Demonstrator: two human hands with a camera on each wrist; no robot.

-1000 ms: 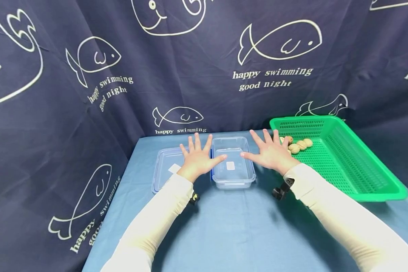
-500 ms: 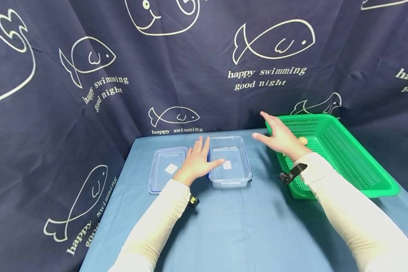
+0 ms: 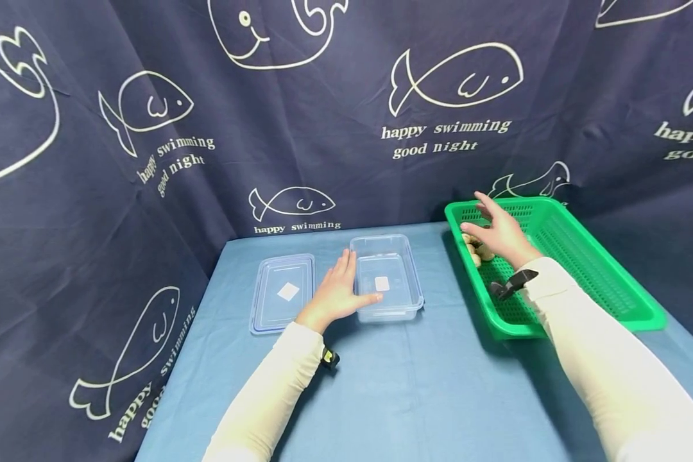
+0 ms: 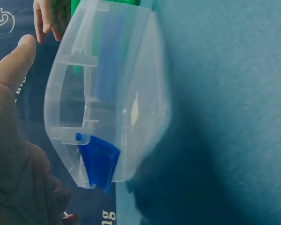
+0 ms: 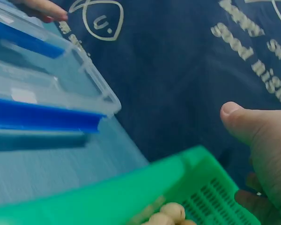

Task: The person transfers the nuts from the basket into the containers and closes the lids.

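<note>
My left hand (image 3: 333, 292) is beside the left edge of a clear plastic food container (image 3: 389, 314), fingers fairly straight and thumb over its near left corner. In the left wrist view, a blue clip flap (image 4: 100, 161) hangs at the container's side, and the hand holds nothing. My right hand (image 3: 499, 234) hovers over the far left of a green plastic basket (image 3: 520, 332), thumb and fingers apart and holding nothing visible. Just below it, several round tan nuts like walnuts (image 3: 485, 252) lie in the basket's left corner; the right wrist view shows some nuts (image 5: 173, 212) past the rim.
A clear lid (image 3: 268, 301) with a bluish edge lies flat left of the container. The blue cloth-covered table (image 3: 381, 398) meets a dark fish-print curtain (image 3: 323, 141) behind and at the left. The basket's raised rim stands between the container and the nuts.
My right hand has moved right, from near the container to above the basket's nuts. My left hand has stayed by the container, its spread fingers drawing closer together. The view has shifted slightly.
</note>
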